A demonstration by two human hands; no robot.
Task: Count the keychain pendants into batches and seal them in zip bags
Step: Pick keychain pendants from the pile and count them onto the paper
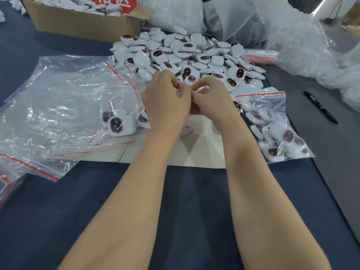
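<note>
A heap of white keychain pendants [187, 53] with dark oval faces lies ahead on the table. My left hand [165, 102] and my right hand [212, 100] meet at its near edge, fingers curled together around something small that they mostly hide; it looks like a pendant or a bag's edge. A zip bag [120, 121] holding a few pendants lies under my left hand. A filled zip bag [272, 125] with a red strip lies to the right.
Empty zip bags [58, 106] spread across the left. A cardboard box [81, 20] of pendants stands at the back left. Large plastic bags and bubble wrap [292, 39] fill the back right. A black pen [320, 107] lies on the right. White paper [194, 151] covers the table beneath my wrists.
</note>
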